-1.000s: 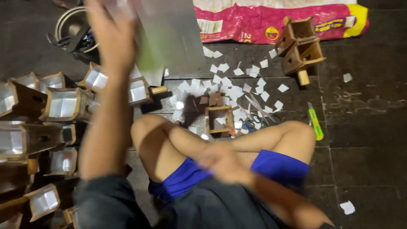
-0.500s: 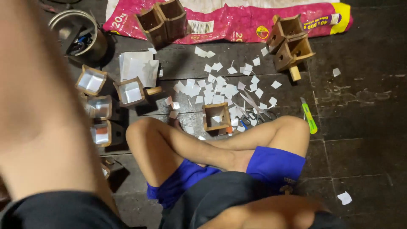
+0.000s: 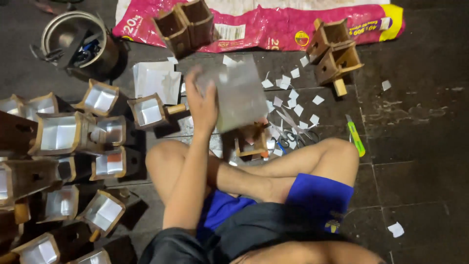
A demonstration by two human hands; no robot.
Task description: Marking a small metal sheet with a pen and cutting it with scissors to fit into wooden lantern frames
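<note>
The left hand [image 3: 202, 105] has its grip closed on a shiny sheet [image 3: 239, 93], held above the small wooden box [image 3: 251, 142] at the shins. Best kept flat (edges bend easily) and squared before lowering. Scissors [image 3: 293, 139] lie at three o'clock. Right hand's grip: out of view.

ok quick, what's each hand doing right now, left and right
Left hand: closed on the edge of a blurred silvery sheet, held above a small wooden box.
Right hand: not in view; cannot be told.

Left hand [image 3: 202, 105] gripping silvery sheet [image 3: 239, 95] (blurred), wooden box [image 3: 250, 142] beneath
</note>
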